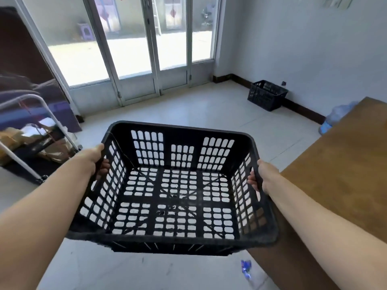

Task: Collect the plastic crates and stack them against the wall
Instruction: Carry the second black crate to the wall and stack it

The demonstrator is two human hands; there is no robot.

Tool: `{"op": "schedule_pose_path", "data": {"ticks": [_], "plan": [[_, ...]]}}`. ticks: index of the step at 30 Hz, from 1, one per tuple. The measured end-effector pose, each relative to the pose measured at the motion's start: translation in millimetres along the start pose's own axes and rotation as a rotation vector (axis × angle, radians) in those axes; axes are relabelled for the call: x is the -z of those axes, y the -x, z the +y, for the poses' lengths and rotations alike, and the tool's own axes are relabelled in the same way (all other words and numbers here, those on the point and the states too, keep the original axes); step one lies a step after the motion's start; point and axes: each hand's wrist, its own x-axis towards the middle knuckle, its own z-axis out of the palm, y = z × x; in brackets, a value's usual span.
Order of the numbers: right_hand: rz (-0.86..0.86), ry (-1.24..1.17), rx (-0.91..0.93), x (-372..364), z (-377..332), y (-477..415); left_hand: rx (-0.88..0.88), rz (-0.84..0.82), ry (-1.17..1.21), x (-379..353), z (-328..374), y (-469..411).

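I hold a black slotted plastic crate [182, 132] in the air in front of me, empty, its far side tipped slightly up. My left hand [98, 159] grips its left rim, fingers curled inside the wall. My right hand [260, 176] grips the right rim the same way. A second black crate [267, 97] stands on the floor against the right wall, near the room's far corner.
A brown wooden table [339, 168] juts in from the right. A water jug [333, 118] sits by the wall behind it. A cart with a white tubular handle [48, 114] and clutter stands at left. Glass doors [150, 49] lie ahead; pale tiled floor between.
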Motion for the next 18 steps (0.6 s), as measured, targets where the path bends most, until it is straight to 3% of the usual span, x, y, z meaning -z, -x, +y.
{"op": "schedule_pose_path", "data": {"ticks": [9, 18], "plan": [[0.035, 0.025, 0.054, -71, -130, -103, 0.047, -0.023, -0.012, -47, 127, -93], [0.181, -0.09, 0.008, -114, -228, -217, -0.016, -0.18, -0.117, -147, 290, -214]]}}
